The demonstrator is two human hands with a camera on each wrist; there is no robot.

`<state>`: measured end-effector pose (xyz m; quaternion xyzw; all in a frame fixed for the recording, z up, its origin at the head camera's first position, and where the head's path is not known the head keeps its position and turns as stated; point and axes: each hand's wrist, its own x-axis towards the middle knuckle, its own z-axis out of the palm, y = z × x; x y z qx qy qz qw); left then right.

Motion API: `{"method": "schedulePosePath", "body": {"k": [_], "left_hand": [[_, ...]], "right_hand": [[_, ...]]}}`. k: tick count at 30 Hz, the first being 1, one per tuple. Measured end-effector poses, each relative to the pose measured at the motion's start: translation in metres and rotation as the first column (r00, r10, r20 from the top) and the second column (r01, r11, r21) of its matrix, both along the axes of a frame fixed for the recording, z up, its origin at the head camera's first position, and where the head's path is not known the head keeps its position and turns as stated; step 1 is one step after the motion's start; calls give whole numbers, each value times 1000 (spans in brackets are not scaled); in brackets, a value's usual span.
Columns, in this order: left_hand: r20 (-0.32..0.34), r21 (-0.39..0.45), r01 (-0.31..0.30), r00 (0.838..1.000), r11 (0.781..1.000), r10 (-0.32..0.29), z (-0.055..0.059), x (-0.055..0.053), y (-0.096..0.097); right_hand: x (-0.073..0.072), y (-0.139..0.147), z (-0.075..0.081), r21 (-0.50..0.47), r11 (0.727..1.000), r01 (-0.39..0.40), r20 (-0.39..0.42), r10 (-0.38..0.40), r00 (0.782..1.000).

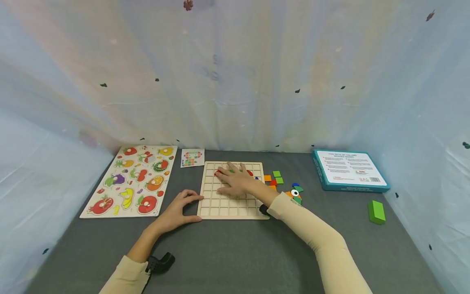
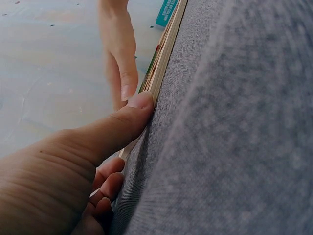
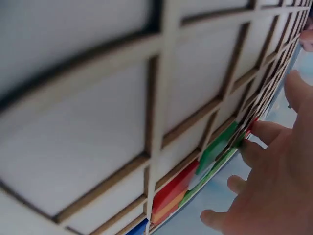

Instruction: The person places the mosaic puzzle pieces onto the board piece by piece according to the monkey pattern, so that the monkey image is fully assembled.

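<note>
A pale wooden grid board (image 1: 220,211) lies at the middle of the table. My left hand (image 1: 180,210) touches its left edge, thumb at the near corner and fingertips further up; the left wrist view shows this thumb (image 2: 124,125) against the board's side. Over the board's far part my right hand (image 1: 235,180) spreads its fingers above a row of coloured pieces. Red (image 3: 173,188) and green (image 3: 215,147) pieces sit in the grid's far cells, with orange and blue beside them. The right hand partly hides this row in the head view; its fingertips are near the pieces.
Loose orange, green and red pieces (image 1: 280,180) lie right of the board. A patterned card (image 1: 192,157) is behind it, a fruit puzzle board (image 1: 121,179) at left. On the right are a teal box (image 1: 350,169) and a green block (image 1: 376,212). A curtain closes the back.
</note>
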<state>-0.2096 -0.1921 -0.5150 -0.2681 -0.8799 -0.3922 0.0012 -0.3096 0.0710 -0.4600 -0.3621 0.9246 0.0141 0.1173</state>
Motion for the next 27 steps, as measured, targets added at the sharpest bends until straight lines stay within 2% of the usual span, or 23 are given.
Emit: {"method": "schedulePosePath", "body": {"k": [5,9,12,15,20,24,27], "left_hand": [[1,2,-1,1000,1000,1,1,0,1],[4,4,8,1000,1000,-8,-1,0,2],[4,7,8,1000,1000,-8,-1,0,2],[0,11,5,1000,1000,-5,-2,0,2],[-1,10,4,1000,1000,-4,-4,1,1],[9,6,-1,1000,1000,1,-3,1,0],[21,7,-6,1000,1000,6,-1,1,0]], "right_hand": [[10,6,4,-23,1000,2,-31,-2,1000],[18,31,10,-164,986,3,-12,-5,1000],[20,64,14,-301,953,37,1,-39,999],[20,106,14,-404,910,98,-3,-108,994],[26,178,8,-508,829,234,88,-220,972],[36,216,3,-558,781,281,169,-224,960],[42,229,-1,-579,767,276,180,-209,961]]}}
